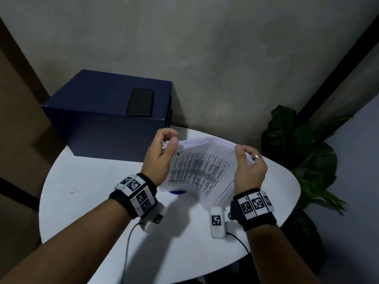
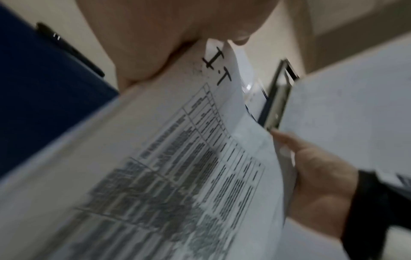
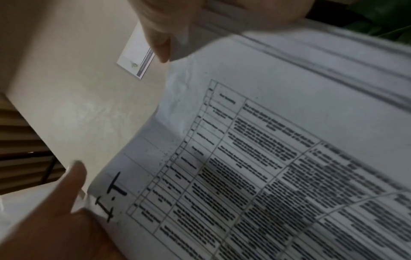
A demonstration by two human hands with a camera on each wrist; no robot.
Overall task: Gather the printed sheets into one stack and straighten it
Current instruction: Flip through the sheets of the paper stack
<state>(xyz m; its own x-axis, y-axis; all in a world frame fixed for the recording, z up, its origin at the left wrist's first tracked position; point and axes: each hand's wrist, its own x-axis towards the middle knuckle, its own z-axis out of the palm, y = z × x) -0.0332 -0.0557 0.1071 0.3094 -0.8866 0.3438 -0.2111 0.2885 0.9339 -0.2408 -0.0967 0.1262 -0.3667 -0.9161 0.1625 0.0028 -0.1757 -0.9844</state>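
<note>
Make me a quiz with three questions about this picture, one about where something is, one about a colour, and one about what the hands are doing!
1. Where is the phone?
A. on top of the box
B. on the table
C. in a hand

2. What colour is the box?
A. red
B. dark blue
C. yellow

3. What are the sheets doing?
A. lying flat on the table
B. held up by both hands
C. tucked inside the box

Answers:
1 A, the phone lies on the lid of the box.
2 B, its top and sides are dark blue.
3 B, the left hand grips one end and the right hand grips the other, above the table.
</note>
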